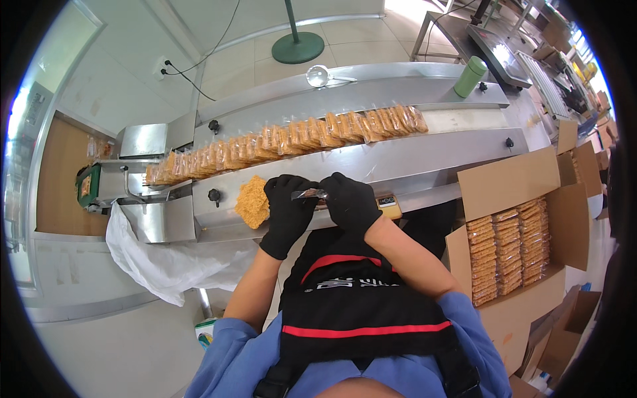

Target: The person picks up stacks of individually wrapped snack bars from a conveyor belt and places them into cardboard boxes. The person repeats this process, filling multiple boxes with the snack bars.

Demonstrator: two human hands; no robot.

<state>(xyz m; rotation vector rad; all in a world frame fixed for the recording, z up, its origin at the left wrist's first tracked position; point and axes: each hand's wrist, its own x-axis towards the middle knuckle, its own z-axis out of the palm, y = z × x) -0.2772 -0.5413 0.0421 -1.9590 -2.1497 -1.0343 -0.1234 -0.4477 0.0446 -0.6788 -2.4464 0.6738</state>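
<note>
Both my hands wear black gloves and meet over the near metal edge of the conveyor. My left hand (291,211) and my right hand (350,203) pinch a clear plastic wrapper (304,193) between them; what is inside it is mostly hidden by the fingers. Just left of my left hand lies a pile of unwrapped, orange-yellow crispy snack pieces (252,201). Beyond my hands, a long row of snack packs in clear film (293,137) leans along the conveyor channel.
An open cardboard box (507,181) at right holds stacked snack packs (507,251). A white plastic sheet (164,263) hangs at left. On the far side are a magnifying glass (318,76) and a green bottle (471,77). A yellow device (389,206) sits beside my right hand.
</note>
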